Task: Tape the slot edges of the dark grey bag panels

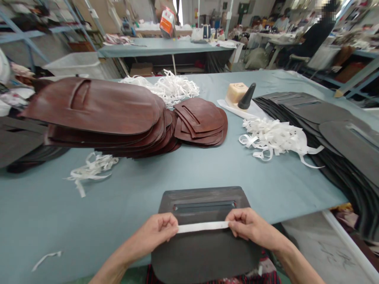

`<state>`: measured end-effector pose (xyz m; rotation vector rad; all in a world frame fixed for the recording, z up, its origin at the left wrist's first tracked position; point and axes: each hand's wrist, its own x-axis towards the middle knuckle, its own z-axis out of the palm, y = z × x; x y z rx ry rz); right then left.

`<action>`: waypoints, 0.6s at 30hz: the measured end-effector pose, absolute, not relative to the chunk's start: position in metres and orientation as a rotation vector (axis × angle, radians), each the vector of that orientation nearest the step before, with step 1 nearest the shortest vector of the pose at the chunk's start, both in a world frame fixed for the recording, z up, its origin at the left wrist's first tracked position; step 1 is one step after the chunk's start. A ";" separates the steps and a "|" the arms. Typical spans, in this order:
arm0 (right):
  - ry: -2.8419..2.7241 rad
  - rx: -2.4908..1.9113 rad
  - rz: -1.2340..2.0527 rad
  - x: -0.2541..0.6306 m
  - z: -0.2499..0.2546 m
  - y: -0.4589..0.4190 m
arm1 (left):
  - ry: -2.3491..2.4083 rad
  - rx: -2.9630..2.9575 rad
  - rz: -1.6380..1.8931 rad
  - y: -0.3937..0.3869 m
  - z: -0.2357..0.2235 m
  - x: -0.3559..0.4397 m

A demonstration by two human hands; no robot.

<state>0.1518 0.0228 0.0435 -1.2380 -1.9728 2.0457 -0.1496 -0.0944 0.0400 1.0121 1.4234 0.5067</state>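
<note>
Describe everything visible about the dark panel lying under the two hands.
The dark panel is a flat, grey-black sheet that looks like leather or a stiff synthetic. It has squared upper corners and a long, narrow slot cut across near its top edge. It lies flat on the blue-grey table, its near end hanging over the table's edge toward the person. A white strip is stretched across it just below the slot, pinched at its ends by the left hand and right hand, which rest on the panel.
</note>
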 end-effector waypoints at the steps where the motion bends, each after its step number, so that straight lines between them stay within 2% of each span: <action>1: -1.928 -1.333 1.982 0.153 0.043 0.023 | 1.457 1.010 0.537 -0.094 0.041 -0.151; 5: -1.854 -1.503 1.649 0.157 0.037 0.039 | 1.624 0.954 0.666 -0.080 0.036 -0.158; 11: -1.858 -1.595 1.403 0.153 0.021 0.053 | 1.996 0.955 0.746 -0.061 0.017 -0.159; 18: -1.800 -1.720 1.330 0.147 0.018 0.053 | 2.083 0.950 0.740 -0.061 0.011 -0.165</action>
